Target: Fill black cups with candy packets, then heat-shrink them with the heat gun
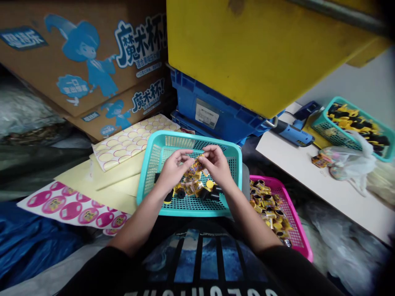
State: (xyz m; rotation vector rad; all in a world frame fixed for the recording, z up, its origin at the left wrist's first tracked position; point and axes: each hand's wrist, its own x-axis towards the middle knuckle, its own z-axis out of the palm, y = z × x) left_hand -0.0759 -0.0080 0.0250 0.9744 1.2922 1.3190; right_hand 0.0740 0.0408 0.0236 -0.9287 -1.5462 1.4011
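Observation:
Both my hands meet over a teal plastic basket (pixel 154 164) on my lap. My left hand (pixel 173 169) and my right hand (pixel 217 164) pinch a small orange-yellow packet (pixel 196 166) between their fingertips, above a heap of yellow and black small pieces (pixel 197 189) lying in the basket. To the right of it, touching my right forearm, a pink basket (pixel 293 222) holds several more yellow and black pieces.
Sticker sheets lie left: pink round ones (pixel 70 205), yellow ones (pixel 129 142), plain cream sheets (pixel 101 176). Cardboard boxes (pixel 77 61), a blue crate (pixel 212 111) and a yellow bin (pixel 265 53) stand behind. A white table (pixel 308 172) at right bears a blue tool (pixel 293 133), a plastic bag (pixel 348 164) and another teal basket (pixel 358 123).

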